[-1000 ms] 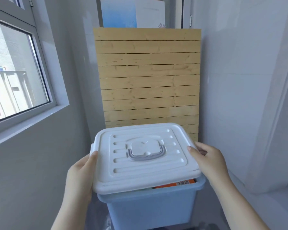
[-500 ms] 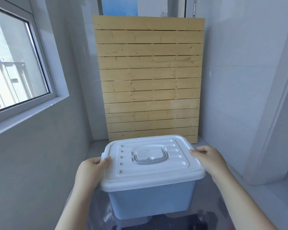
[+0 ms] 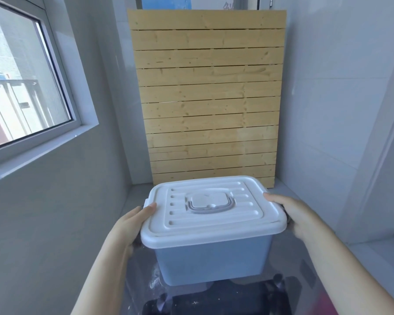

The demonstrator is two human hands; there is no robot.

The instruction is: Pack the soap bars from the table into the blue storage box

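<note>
Lowered since a second ago, when its white lid sat tilted with an orange packet showing at the front gap: pale blue rectangular plastic storage box point(image 3: 212, 258), now closed, the white ribbed plastic lid point(image 3: 212, 210) seated level on its rim, contents hidden. Grey hinged carry handle point(image 3: 208, 204) lies flat in the lid's centre recess. Left hand point(image 3: 127, 226) grips the box's left end, thumb over the lid edge, fingers curled beneath the rim. Right hand point(image 3: 298, 214) grips the right end likewise, thumb on the lid corner. Whether the box rests on the glossy dark surface point(image 3: 216, 301) below cannot be told. Behind: pale pine slatted wooden panel point(image 3: 205, 98) leaning upright against the white tiled wall point(image 3: 328, 98). Left: grey-framed window point(image 3: 25, 76) above a white sill.
</note>
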